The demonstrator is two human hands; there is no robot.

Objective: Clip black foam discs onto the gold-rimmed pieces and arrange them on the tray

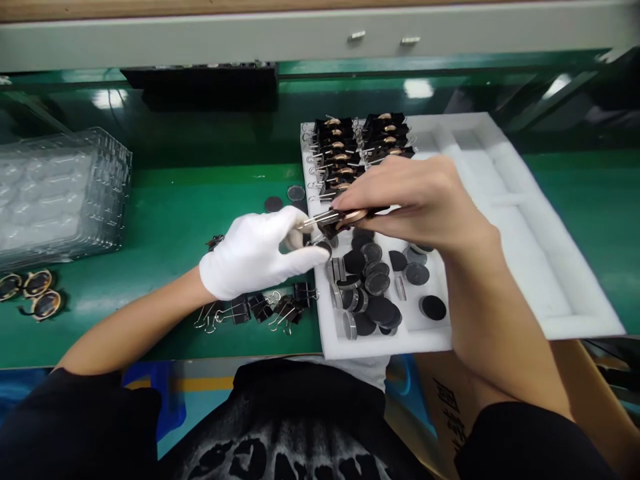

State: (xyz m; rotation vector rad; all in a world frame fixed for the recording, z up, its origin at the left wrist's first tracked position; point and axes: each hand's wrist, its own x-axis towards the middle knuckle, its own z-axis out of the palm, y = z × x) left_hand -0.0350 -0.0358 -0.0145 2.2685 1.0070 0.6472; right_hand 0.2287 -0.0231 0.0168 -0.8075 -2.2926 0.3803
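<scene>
My left hand (260, 252), in a white glove, has its fingertips at the wire handles of a black binder clip (329, 222). My bare right hand (413, 200) pinches the clipped piece, which has a gold-coloured edge (354, 216). Both hands are over the left part of a white foam tray (530, 247). Below them in the tray lie many black and clear round discs (377, 283). Behind my right hand, clipped pieces (340, 145) stand in two rows. What lies between my left fingertips is partly hidden.
Loose binder clips (260, 307) lie near the front edge of the green table (175, 220). Stacked clear plastic trays (50, 200) stand at left, with round tortoiseshell-like pieces (46, 303) before them. Two discs (273, 203) lie left of the foam tray. A grey beam (200, 43) crosses the back.
</scene>
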